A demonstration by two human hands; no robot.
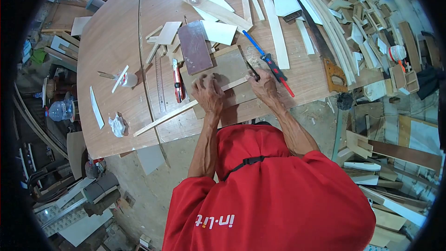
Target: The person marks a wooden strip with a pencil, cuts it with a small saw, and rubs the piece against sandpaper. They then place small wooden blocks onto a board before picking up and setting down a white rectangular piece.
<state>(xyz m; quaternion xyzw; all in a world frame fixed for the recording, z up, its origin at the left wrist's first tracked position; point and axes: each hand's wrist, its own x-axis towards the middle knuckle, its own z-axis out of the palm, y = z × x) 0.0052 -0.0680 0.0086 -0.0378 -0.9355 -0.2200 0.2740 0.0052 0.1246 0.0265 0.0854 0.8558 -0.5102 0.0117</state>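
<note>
A long narrow wooden strip (169, 118) lies slantwise across the near edge of the table and over a flat brown board (231, 65). My left hand (208, 94) presses on the strip with bent fingers closed at its edge. In my right hand (265, 86), near the strip's right end, is a thin dark pointed tool (253, 71); its exact kind is too small to tell. Left of my left hand lies a red and silver utility knife (178, 81). A blue and red bar clamp (268, 60) rests just beyond my right hand.
A dark red-brown block (195, 46) sits behind my left hand among wood offcuts. To the right lies a handsaw (333, 75) beside long pale strips. A white cup (130, 80), a crumpled white wad (117, 125) and a steel ruler (160, 86) are on the left.
</note>
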